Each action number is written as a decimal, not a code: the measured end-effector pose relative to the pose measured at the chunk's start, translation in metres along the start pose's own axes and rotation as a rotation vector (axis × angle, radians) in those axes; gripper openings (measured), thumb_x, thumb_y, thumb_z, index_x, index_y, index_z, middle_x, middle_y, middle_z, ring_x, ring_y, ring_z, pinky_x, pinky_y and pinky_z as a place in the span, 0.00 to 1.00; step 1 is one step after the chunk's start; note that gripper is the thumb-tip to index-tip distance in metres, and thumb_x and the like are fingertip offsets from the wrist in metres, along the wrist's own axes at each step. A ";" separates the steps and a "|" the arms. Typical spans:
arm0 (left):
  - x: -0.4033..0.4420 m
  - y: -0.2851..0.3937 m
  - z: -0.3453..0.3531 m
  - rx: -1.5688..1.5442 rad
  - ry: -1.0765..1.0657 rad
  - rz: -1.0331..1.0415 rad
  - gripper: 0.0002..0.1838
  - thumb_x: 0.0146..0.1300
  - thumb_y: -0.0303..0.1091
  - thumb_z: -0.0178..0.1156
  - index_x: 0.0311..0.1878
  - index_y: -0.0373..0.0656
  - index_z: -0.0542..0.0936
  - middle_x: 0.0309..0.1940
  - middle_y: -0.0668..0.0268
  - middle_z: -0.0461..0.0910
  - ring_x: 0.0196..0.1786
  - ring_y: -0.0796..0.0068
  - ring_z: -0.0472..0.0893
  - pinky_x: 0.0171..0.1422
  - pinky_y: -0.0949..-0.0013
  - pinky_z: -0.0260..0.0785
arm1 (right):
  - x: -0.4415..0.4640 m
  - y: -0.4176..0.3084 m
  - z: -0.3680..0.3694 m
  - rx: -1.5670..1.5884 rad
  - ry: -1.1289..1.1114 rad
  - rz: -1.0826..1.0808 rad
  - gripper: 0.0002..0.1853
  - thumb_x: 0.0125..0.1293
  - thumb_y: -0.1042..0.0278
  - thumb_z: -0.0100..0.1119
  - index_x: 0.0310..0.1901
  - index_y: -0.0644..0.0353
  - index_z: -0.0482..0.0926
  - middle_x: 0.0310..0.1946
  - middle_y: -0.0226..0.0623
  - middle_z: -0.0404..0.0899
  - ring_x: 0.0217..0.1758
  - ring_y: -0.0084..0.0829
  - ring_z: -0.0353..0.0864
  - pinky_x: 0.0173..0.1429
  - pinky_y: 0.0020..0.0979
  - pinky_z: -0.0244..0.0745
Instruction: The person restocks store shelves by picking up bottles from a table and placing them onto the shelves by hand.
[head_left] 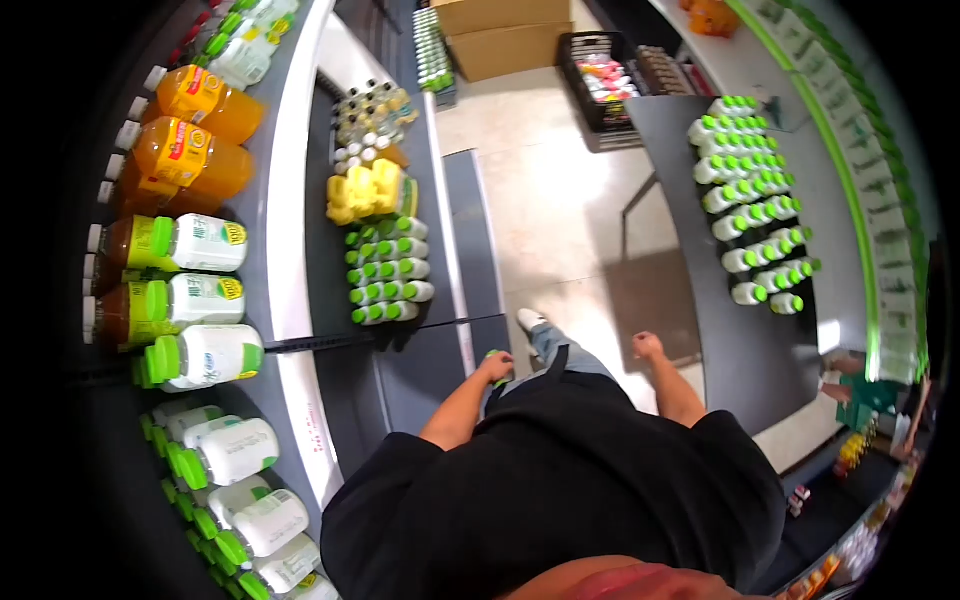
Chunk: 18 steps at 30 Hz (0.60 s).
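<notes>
My left hand is closed beside my thigh, next to the lower shelf on the left. Bits of green show at its fingers, apparently a small green-capped bottle that the hand mostly hides. My right hand hangs loosely curled near the edge of the dark grey table, with nothing visible in it. Rows of small white bottles with green caps stand on that table. To the left, similar green-capped bottles fill part of a shelf, beside yellow jugs.
Large white bottles and orange juice bottles line the upper left shelf. A black crate and a cardboard box sit on the floor ahead. Another person in green is at the right.
</notes>
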<state>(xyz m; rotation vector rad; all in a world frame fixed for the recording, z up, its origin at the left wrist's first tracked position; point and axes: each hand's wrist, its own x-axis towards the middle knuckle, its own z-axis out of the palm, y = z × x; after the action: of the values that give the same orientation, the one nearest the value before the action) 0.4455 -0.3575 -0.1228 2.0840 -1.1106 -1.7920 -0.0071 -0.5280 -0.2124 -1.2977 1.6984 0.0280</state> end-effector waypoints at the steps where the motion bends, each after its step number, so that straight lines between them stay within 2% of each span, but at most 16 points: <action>1: 0.023 -0.023 0.010 0.019 0.131 0.155 0.14 0.55 0.33 0.61 0.46 0.41 0.78 0.33 0.60 0.82 0.34 0.73 0.81 0.41 0.69 0.74 | -0.034 -0.012 -0.009 -0.079 0.017 0.015 0.13 0.62 0.62 0.53 0.42 0.60 0.78 0.27 0.35 0.81 0.23 0.27 0.79 0.29 0.29 0.77; 2: 0.016 -0.021 0.007 -0.089 0.114 0.102 0.14 0.56 0.32 0.60 0.46 0.41 0.78 0.32 0.61 0.82 0.31 0.74 0.80 0.38 0.70 0.74 | -0.058 -0.008 0.006 0.266 -0.078 0.136 0.13 0.62 0.61 0.52 0.43 0.58 0.78 0.27 0.34 0.81 0.23 0.26 0.79 0.25 0.30 0.75; 3: 0.014 -0.012 0.010 -0.185 0.067 0.000 0.16 0.52 0.36 0.60 0.45 0.43 0.80 0.33 0.61 0.81 0.33 0.71 0.80 0.35 0.67 0.74 | -0.092 -0.016 -0.002 0.122 -0.087 0.125 0.13 0.61 0.61 0.52 0.42 0.57 0.79 0.29 0.33 0.82 0.23 0.26 0.80 0.22 0.30 0.73; 4: 0.020 -0.021 0.014 -0.265 0.068 0.022 0.15 0.53 0.35 0.59 0.45 0.42 0.79 0.32 0.62 0.81 0.33 0.74 0.79 0.34 0.68 0.74 | -0.106 0.000 0.015 0.211 -0.117 0.134 0.11 0.60 0.61 0.52 0.38 0.55 0.81 0.30 0.34 0.83 0.23 0.26 0.80 0.22 0.30 0.72; 5: 0.015 -0.023 0.014 -0.238 0.101 0.024 0.15 0.53 0.34 0.59 0.44 0.41 0.79 0.31 0.62 0.81 0.32 0.73 0.79 0.34 0.68 0.74 | -0.128 0.010 0.029 0.206 -0.161 0.167 0.12 0.60 0.58 0.51 0.36 0.53 0.82 0.32 0.36 0.83 0.26 0.28 0.82 0.27 0.31 0.74; 6: 0.016 -0.039 0.013 -0.280 0.093 0.021 0.15 0.53 0.34 0.58 0.45 0.41 0.79 0.31 0.62 0.81 0.32 0.72 0.79 0.35 0.68 0.74 | -0.140 0.028 0.047 -0.191 -0.226 -0.066 0.13 0.59 0.56 0.53 0.38 0.52 0.83 0.34 0.40 0.83 0.29 0.32 0.83 0.34 0.31 0.76; 7: 0.023 -0.044 0.018 -0.256 0.092 0.029 0.16 0.52 0.35 0.58 0.44 0.41 0.79 0.31 0.61 0.82 0.34 0.72 0.80 0.37 0.69 0.75 | -0.135 0.064 0.072 -0.230 -0.157 -0.133 0.14 0.58 0.55 0.54 0.40 0.52 0.83 0.34 0.41 0.83 0.30 0.34 0.82 0.37 0.32 0.77; 8: 0.039 -0.009 0.035 -0.068 0.092 0.045 0.16 0.52 0.37 0.57 0.43 0.41 0.80 0.31 0.61 0.82 0.34 0.73 0.81 0.39 0.69 0.74 | -0.111 0.097 0.043 -0.287 -0.028 -0.196 0.15 0.57 0.54 0.56 0.41 0.52 0.83 0.34 0.42 0.83 0.30 0.36 0.82 0.40 0.32 0.77; 9: 0.023 -0.031 0.026 -0.007 0.092 0.020 0.16 0.52 0.38 0.57 0.42 0.41 0.80 0.31 0.61 0.83 0.34 0.73 0.82 0.39 0.70 0.74 | -0.141 0.089 0.054 -0.213 -0.024 -0.126 0.15 0.57 0.53 0.56 0.41 0.52 0.83 0.33 0.43 0.83 0.30 0.36 0.82 0.41 0.33 0.77; 10: 0.021 -0.040 0.032 0.043 0.083 0.011 0.16 0.52 0.39 0.57 0.41 0.41 0.80 0.31 0.62 0.83 0.33 0.74 0.82 0.40 0.70 0.74 | -0.171 0.074 0.034 -0.154 -0.007 -0.053 0.16 0.57 0.53 0.56 0.41 0.52 0.83 0.32 0.43 0.83 0.30 0.36 0.82 0.42 0.33 0.77; 11: 0.028 -0.043 0.042 0.013 0.051 0.013 0.16 0.52 0.39 0.57 0.42 0.40 0.80 0.30 0.62 0.83 0.33 0.73 0.82 0.39 0.70 0.74 | -0.191 0.059 0.008 -0.007 -0.104 0.057 0.16 0.58 0.54 0.55 0.42 0.54 0.82 0.31 0.43 0.83 0.31 0.34 0.83 0.39 0.33 0.78; 12: 0.031 -0.049 0.050 -0.013 0.022 0.007 0.16 0.53 0.38 0.57 0.43 0.40 0.80 0.30 0.62 0.83 0.34 0.73 0.82 0.38 0.70 0.74 | -0.183 0.083 0.010 0.153 -0.132 0.100 0.16 0.59 0.57 0.55 0.44 0.56 0.81 0.31 0.41 0.83 0.29 0.31 0.84 0.35 0.32 0.78; 13: 0.034 -0.049 0.056 -0.040 -0.004 0.005 0.16 0.53 0.37 0.57 0.43 0.40 0.79 0.30 0.62 0.82 0.34 0.72 0.82 0.37 0.69 0.74 | -0.190 0.081 -0.007 0.152 -0.104 0.136 0.16 0.58 0.60 0.53 0.45 0.58 0.80 0.31 0.40 0.83 0.28 0.30 0.83 0.29 0.29 0.77; 15: 0.008 -0.022 0.068 -0.188 -0.055 -0.002 0.16 0.55 0.34 0.57 0.46 0.37 0.77 0.31 0.60 0.80 0.33 0.70 0.80 0.33 0.68 0.73 | -0.197 0.086 -0.021 0.201 -0.064 0.221 0.15 0.58 0.61 0.51 0.44 0.57 0.80 0.31 0.39 0.83 0.26 0.29 0.83 0.24 0.28 0.73; 18: 0.000 0.003 0.089 -0.305 -0.089 0.026 0.18 0.55 0.33 0.58 0.49 0.36 0.75 0.33 0.56 0.80 0.31 0.70 0.78 0.32 0.68 0.72 | -0.204 0.065 -0.046 0.178 -0.063 0.260 0.16 0.58 0.62 0.52 0.45 0.58 0.79 0.33 0.39 0.83 0.27 0.29 0.83 0.24 0.28 0.73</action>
<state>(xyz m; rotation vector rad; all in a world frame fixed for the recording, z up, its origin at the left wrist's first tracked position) 0.3638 -0.3301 -0.1440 1.8216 -0.8177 -1.9195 -0.0924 -0.3750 -0.0802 -0.9309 1.7629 0.0682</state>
